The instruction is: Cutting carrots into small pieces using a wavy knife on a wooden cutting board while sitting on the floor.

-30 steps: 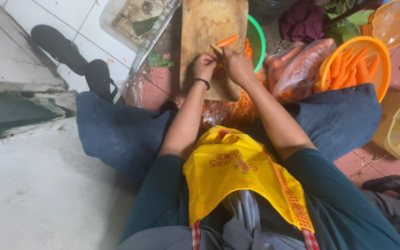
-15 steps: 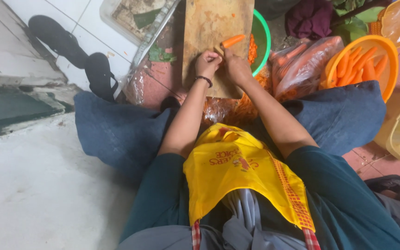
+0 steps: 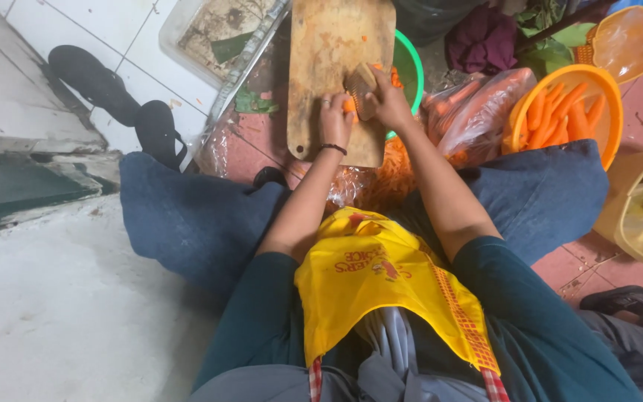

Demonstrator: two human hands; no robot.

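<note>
Since a moment ago both my hands have slid up the board, and the long carrot that stuck out past my fingers now shows only as a short orange stub. My left hand (image 3: 334, 119) pinches that carrot (image 3: 349, 106) against the wooden board (image 3: 321, 52), fingers curled, a ring on one and a dark band at the wrist. My right hand (image 3: 387, 100) is clenched around a grater (image 3: 360, 88), a small ridged tool with a pale handle, pressed just beside the carrot. The board is a worn, stained plank with rounded corners and a hole near its lower edge, lying on the red tiled floor (image 3: 247, 141). Behind it sits a green round bowl (image 3: 413, 63). To the right, a clear crinkled plastic bag (image 3: 478, 112) bulges with carrots, touching an orange round basket (image 3: 519, 93) of peeled ones. Shredded orange strips (image 3: 392, 175) pile between my knees. A glossy yellow plastic apron (image 3: 381, 290) with red print covers my lap. Black sandals (image 3: 113, 93) lie on white tiles at the left.
</note>
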